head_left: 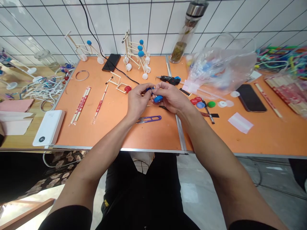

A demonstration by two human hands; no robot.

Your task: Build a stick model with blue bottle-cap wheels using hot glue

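Over the middle of the orange table, my two hands meet, fingers pinched. My right hand [171,98] grips a blue bottle cap [158,99] that shows below its fingertips. My left hand [138,99] closes on a small dark blue piece [150,89], largely hidden by the fingers. Just below the hands lie purple-handled thread snips [151,119]. Left of them sits a stick frame with a red cap [118,83]. Behind my right hand rests a black glue gun [169,80], partly covered.
Stick models with blue and white caps [137,52] stand at the back. A glass tea bottle [183,35] and a plastic bag [218,70] are at right, near loose caps [211,104] and a phone [251,98]. At left are wrapped chopsticks [81,103] and a white power bank [49,127].
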